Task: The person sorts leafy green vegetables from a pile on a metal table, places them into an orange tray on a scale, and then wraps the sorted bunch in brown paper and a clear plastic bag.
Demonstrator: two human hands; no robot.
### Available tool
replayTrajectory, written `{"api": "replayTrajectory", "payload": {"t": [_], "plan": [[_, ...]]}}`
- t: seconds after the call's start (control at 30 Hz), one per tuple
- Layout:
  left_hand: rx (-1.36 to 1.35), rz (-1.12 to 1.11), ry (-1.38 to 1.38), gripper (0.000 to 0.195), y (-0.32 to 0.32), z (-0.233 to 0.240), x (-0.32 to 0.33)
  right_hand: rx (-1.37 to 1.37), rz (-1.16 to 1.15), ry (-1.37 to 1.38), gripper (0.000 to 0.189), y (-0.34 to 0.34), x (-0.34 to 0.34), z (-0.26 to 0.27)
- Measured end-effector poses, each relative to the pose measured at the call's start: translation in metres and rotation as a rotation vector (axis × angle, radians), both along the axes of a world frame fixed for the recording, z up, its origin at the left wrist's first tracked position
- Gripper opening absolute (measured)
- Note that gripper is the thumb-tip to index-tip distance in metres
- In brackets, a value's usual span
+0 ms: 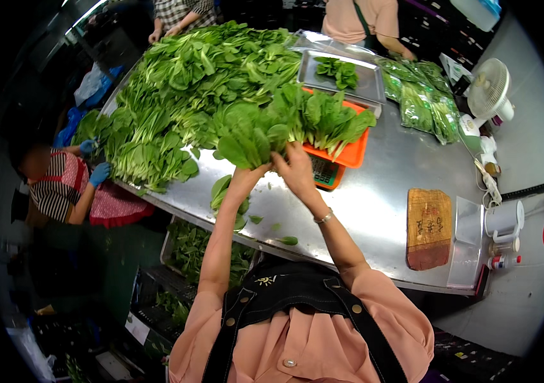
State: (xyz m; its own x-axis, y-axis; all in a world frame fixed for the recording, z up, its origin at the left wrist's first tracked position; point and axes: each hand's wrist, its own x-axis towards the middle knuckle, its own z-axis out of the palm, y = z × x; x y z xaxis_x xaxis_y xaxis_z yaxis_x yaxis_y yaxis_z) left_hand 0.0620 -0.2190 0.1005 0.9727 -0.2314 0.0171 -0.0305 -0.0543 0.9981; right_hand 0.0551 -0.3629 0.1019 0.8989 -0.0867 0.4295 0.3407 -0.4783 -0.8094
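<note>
My left hand [249, 181] grips a bunch of leafy greens [248, 136] by its stem end, leaves pointing away from me. Against the right side of that bunch is my right hand [296, 170], its thumb and fingers at the stems; whether it grips any of them is hard to see. Just beyond it, more greens [329, 117] lie on the orange tray [355, 153] of a digital scale [325, 172]. A large heap of loose greens [205, 72] covers the far left of the steel table [377, 210].
Bagged greens [418, 103], a metal tray [372, 86] and a fan [489, 88] stand at the right. Nearer lie a wooden board [429, 230] bearing writing and a clear plastic tray [465, 249]. A gloved co-worker [68, 184] is at left; two people stand opposite. Crates [157, 287] sit below.
</note>
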Motion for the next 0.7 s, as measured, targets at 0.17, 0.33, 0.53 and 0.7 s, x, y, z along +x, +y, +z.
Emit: {"api": "replayTrajectory", "payload": {"t": [0.17, 0.33, 0.53, 0.7], "plan": [[-0.010, -0.276, -0.117, 0.023, -0.073, 0.059, 0.021, 0.088, -0.168, -0.013, 0.022, -0.072, -0.010, 0.055], [-0.061, -0.379, -0.288, 0.028, -0.138, 0.047, 0.017, 0.314, -0.197, 0.059, 0.018, -0.118, -0.021, 0.032], [0.006, -0.421, -0.162, 0.050, -0.184, -0.005, 0.020, 0.581, 0.089, 0.312, 0.040, -0.171, -0.039, 0.001], [-0.013, -0.424, -0.159, 0.058, -0.201, -0.012, -0.011, 0.610, -0.060, 0.374, 0.040, -0.175, -0.057, -0.014]]}}
